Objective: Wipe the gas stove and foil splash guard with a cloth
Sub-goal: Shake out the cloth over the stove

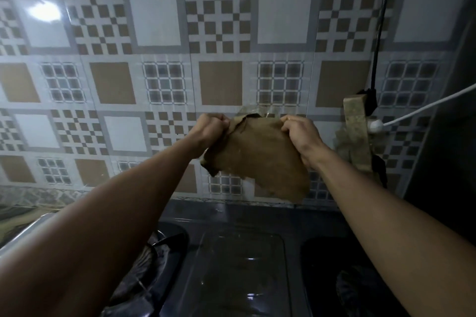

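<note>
Stove point(239, 265), dark and glossy, lies nearest, below both forearms. Above it, the left hand point(210, 131) and right hand point(300, 134) each pinch a top corner of a brown cloth point(257, 159) with closed fingers, likely spreading it for wiping. Behind stands the patterned splash guard point(154, 85).

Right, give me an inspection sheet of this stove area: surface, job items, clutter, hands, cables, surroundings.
Surface: dark gas stove, glossy middle panel, a burner well on each side.
Job's things: brown cloth held up spread in front of the patterned foil splash guard, above the stove, not touching it.
Clutter: worn strap hanging on the wall at right.
Grippers: left hand and right hand each clenched on a top corner of the cloth.
Cables: black cord running down the wall; white cable to a white plug.
Surroundings: lamp glare on the guard, upper left; dim light.
</note>
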`<state>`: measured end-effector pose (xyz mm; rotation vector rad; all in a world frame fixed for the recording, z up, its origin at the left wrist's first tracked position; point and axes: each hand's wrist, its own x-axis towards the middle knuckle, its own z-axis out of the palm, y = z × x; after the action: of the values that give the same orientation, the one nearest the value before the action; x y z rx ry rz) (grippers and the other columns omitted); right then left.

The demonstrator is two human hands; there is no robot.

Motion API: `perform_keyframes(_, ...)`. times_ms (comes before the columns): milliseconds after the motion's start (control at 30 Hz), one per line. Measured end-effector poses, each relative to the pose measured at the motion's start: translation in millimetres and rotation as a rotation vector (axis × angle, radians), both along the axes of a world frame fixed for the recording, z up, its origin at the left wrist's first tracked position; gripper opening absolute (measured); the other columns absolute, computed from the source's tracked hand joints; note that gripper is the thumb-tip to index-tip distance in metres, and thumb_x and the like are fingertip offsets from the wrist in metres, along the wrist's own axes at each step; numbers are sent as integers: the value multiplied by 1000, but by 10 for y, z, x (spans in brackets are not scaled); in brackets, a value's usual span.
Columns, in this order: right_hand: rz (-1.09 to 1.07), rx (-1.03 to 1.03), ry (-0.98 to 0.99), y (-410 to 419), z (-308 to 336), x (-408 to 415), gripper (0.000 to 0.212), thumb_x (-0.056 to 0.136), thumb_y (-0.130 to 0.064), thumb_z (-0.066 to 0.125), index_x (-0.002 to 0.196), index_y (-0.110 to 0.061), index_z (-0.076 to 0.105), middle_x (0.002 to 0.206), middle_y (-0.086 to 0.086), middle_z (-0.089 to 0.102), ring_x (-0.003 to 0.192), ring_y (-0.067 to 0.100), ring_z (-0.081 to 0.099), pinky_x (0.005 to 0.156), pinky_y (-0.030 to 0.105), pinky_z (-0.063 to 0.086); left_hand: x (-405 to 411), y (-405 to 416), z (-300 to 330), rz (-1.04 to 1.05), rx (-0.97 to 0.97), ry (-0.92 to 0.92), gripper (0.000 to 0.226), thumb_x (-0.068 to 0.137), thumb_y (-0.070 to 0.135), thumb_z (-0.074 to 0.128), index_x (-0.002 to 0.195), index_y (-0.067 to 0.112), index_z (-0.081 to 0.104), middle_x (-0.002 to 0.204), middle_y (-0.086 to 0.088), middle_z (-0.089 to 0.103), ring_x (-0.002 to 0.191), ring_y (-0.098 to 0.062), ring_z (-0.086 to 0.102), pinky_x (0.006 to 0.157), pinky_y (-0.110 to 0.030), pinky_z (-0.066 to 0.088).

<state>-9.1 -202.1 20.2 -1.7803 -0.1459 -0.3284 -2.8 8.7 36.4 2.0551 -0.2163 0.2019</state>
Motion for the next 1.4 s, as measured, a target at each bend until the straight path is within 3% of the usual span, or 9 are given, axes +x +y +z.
perform_keyframes(233, 314, 242, 212, 91, 26, -365, 34, 76, -25, 78, 99, -2, 70, 93, 18, 72, 85, 31, 70, 81, 43, 57, -490, 168, 264, -44, 69, 7, 21, 92, 22, 45, 81, 11, 60, 83, -11, 60, 80, -22, 58, 75, -35, 44)
perform_keyframes(367, 364, 261, 238, 229, 0, -469, 55, 66, -13, 80, 112, 8, 61, 108, 25, 66, 94, 35, 67, 90, 47, 54, -737, 186, 458, -44, 140, -29, 27, 90, 27, 50, 90, 4, 65, 84, -11, 59, 79, -20, 58, 70, -32, 46)
perform_keyframes(500, 524, 263, 403, 255, 11, -596, 40, 68, -13, 74, 106, -3, 62, 100, 16, 64, 85, 28, 65, 79, 41, 55, -870, 200, 580, -34, 210, -72, 32, 89, 26, 53, 95, 0, 70, 92, -15, 64, 85, -24, 61, 72, -32, 51)
perform_keyframes(667, 597, 212, 516, 298, 171, -747, 60, 72, -21, 77, 127, -7, 57, 112, 19, 65, 101, 35, 63, 96, 50, 49, -917, 286, 562, -16, 255, -83, 24, 94, 24, 51, 80, 15, 68, 86, -7, 65, 85, -21, 62, 71, -30, 46)
perform_keyframes(800, 566, 305, 456, 405, 272, -792, 56, 68, -27, 81, 117, -5, 65, 114, 21, 66, 106, 36, 61, 104, 56, 42, -842, 282, 273, 98, 240, -138, 16, 94, 28, 55, 91, 15, 63, 86, -3, 63, 81, -17, 63, 68, -26, 48)
perform_keyframes(900, 459, 425, 431, 478, 298, -831, 39, 74, -28, 77, 105, -7, 67, 100, 18, 68, 91, 31, 66, 99, 51, 48, -846, 285, 17, 230, 162, -78, 25, 95, 31, 54, 89, 8, 61, 73, -5, 57, 63, -16, 53, 65, -32, 47)
perform_keyframes(1167, -122, 642, 525, 645, 231, -782, 34, 94, -40, 51, 111, -10, 56, 106, 14, 67, 94, 31, 67, 88, 47, 55, -1121, 219, -530, -117, -211, 765, 96, 83, 82, 19, 109, 1, 64, 102, -19, 72, 98, -35, 68, 89, -47, 50)
perform_keyframes(1267, -151, 670, 565, 691, 140, -812, 43, 95, -50, 46, 108, -9, 54, 108, 13, 68, 93, 32, 68, 86, 48, 56, -1110, 105, -677, -194, -598, 826, 87, 87, 73, 33, 120, -2, 60, 110, -22, 67, 94, -37, 67, 89, -48, 51)
perform_keyframes(1400, -155, 504, 452, 654, 112, -826, 44, 97, -48, 44, 116, -10, 55, 110, 13, 64, 100, 31, 64, 91, 44, 54, -1135, 73, -630, -78, -799, 635, 34, 93, 30, 48, 117, 8, 60, 110, -19, 65, 100, -34, 62, 78, -43, 51)
